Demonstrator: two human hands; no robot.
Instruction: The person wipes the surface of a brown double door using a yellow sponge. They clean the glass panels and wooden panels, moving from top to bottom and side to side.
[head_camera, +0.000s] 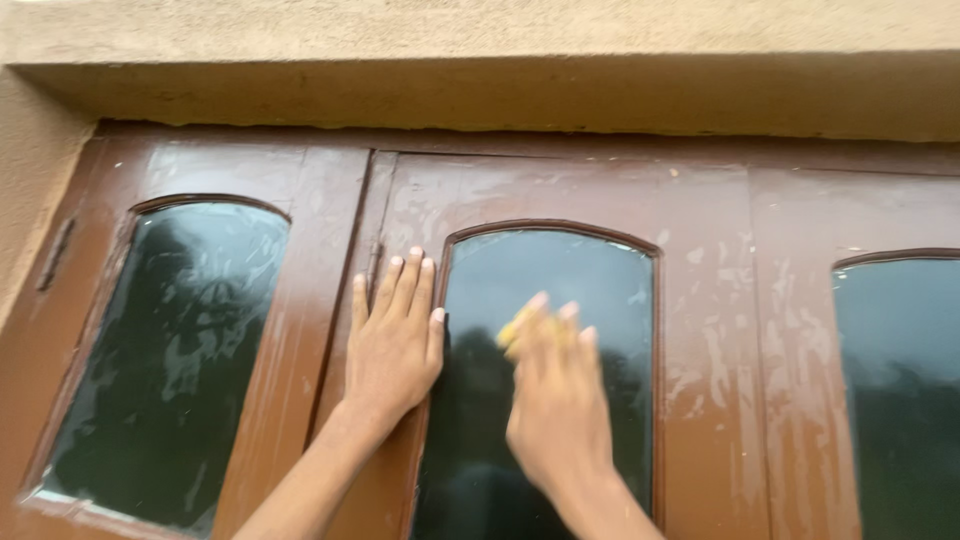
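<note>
Brown painted wood makes up the window frame (700, 330), which holds three dark arched glass panes under a rough concrete lintel (500, 95). The left hand (393, 345) lies flat with its fingers straight and close together, palm pressed against the upright strip of frame just left of the middle pane (600, 300), the little finger at the glass edge. The right hand (555, 395) is blurred and sits over the middle pane, fingers curled around a small yellow thing (512, 330) that shows only at the fingertips; its kind cannot be told. The yellow thing is against the upper left part of that pane. The left pane (170, 360) shows pale smears across its glass, and whitish streaks mark the wood between the middle pane and the right pane (900, 390).
</note>
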